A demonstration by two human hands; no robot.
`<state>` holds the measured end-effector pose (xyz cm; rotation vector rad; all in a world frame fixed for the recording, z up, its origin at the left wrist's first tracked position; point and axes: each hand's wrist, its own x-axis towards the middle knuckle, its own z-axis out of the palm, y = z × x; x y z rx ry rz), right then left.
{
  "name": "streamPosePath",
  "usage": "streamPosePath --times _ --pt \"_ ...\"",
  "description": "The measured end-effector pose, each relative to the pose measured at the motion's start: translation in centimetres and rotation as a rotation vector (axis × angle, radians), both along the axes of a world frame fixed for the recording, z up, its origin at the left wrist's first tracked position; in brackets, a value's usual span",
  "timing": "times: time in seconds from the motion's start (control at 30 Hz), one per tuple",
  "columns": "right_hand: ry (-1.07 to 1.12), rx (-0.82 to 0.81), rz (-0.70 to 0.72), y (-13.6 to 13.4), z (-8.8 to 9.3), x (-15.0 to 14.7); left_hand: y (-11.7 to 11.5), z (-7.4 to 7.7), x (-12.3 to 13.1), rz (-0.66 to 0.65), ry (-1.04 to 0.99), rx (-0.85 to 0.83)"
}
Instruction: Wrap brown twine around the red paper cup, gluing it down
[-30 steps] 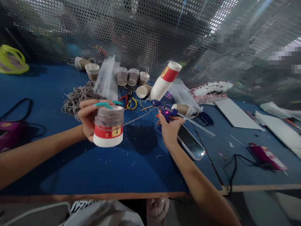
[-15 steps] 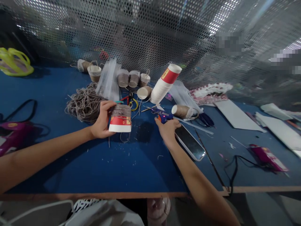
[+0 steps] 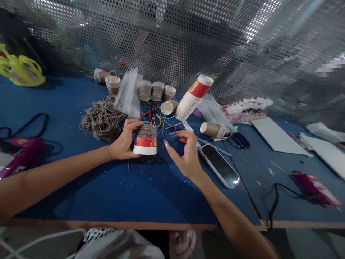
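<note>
My left hand (image 3: 125, 141) grips an upside-down red and white paper cup (image 3: 145, 144), its upper part wound with grey-brown cord. To the right of the cup, my right hand (image 3: 184, 151) is open, thumb and fingers apart with nothing between them. Behind that hand, an orange and blue tool (image 3: 183, 140) lies on the table, mostly hidden by the fingers. A tangled pile of grey-brown cord (image 3: 101, 118) sits behind my left hand. Red and yellow-handled pliers (image 3: 159, 120) lie just beyond the cup.
A leaning stack of paper cups (image 3: 192, 99) stands behind my right hand, with several cord-wrapped cups (image 3: 145, 90) to its left. A phone (image 3: 219, 165) lies right of my right hand. Magenta glue guns (image 3: 23, 153) rest at both sides. A perforated metal screen (image 3: 161, 39) rises behind.
My right hand has let go of the orange and blue tool and moved left toward the cup, its fingers now apart. My left hand still holds the cup. The view has shifted slightly.
</note>
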<state>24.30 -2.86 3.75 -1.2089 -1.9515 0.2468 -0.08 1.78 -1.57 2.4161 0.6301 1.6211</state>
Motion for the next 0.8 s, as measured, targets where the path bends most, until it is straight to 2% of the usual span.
streamPosePath --times 0.1,0.2,0.37,0.53,0.67,0.8 --pt "0.122 -0.146 0.171 -0.3 -0.3 -1.2 -0.1 0.0 0.0 -0.002 0.011 -0.021" --pt "0.224 -0.108 0.221 -0.2 -0.7 -1.9 -0.2 0.2 0.0 -0.056 0.017 -0.059" --pt "0.318 -0.103 0.295 -0.5 -1.0 -2.0 -0.5 0.4 0.2 -0.226 0.075 -0.101" --pt "0.366 -0.128 0.302 -0.8 -0.9 -1.9 -0.5 -0.1 0.2 -0.289 0.032 -0.144" --pt "0.395 -0.170 0.281 -0.8 -0.8 -1.9 -0.5 -0.5 0.1 -0.276 0.018 -0.177" --pt "0.484 -0.228 0.338 -0.8 -0.5 -1.9 -0.5 -0.6 0.1 -0.280 -0.022 -0.235"
